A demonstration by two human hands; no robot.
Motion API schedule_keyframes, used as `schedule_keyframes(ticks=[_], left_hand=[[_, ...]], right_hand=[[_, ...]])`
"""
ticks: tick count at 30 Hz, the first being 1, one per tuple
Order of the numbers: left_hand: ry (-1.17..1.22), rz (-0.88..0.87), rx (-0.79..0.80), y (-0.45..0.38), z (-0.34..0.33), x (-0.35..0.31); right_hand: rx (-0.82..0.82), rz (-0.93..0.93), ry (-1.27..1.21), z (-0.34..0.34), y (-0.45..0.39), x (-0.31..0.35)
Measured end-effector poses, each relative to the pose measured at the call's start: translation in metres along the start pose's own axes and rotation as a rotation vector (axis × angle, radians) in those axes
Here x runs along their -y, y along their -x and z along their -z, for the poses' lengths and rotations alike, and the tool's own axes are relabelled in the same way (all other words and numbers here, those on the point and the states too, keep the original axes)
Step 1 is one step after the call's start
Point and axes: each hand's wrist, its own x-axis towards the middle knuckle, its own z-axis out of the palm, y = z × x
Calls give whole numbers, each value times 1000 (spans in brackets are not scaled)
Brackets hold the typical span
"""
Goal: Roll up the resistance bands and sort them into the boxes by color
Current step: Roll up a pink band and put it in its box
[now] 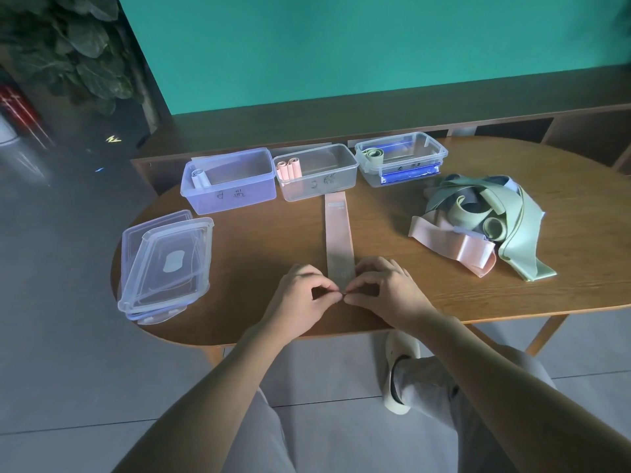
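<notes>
A pink band (338,233) lies flat and straight on the table, running from the middle box toward me. My left hand (300,291) and my right hand (386,288) both pinch its near end, fingertips almost touching. Three clear boxes stand in a row at the back: the left box (235,192) holds a pale blue roll (200,179), the middle box (317,191) holds pink rolls (288,169), the right box (433,155) holds a green roll (373,155). A tangled pile of green, pink and blue-grey bands (478,220) lies at the right.
Stacked clear lids (167,261) lie at the table's left end. The wooden table (256,240) has a rounded near edge. A low shelf unit runs behind it, and a plant stands at the far left. My crossed leg and shoe show below the table.
</notes>
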Motion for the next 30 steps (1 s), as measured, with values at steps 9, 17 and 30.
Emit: schedule_keyframes(ticks=[9, 17, 30], left_hand=[[6, 98, 33, -6, 1, -2], [-38, 100, 4, -8, -4, 2], [16, 235, -39, -15, -4, 5]], right_hand=[[-27, -35, 22, -4, -7, 1], [-49, -75, -41, -2, -10, 3], [1, -284, -77, 4, -23, 7]])
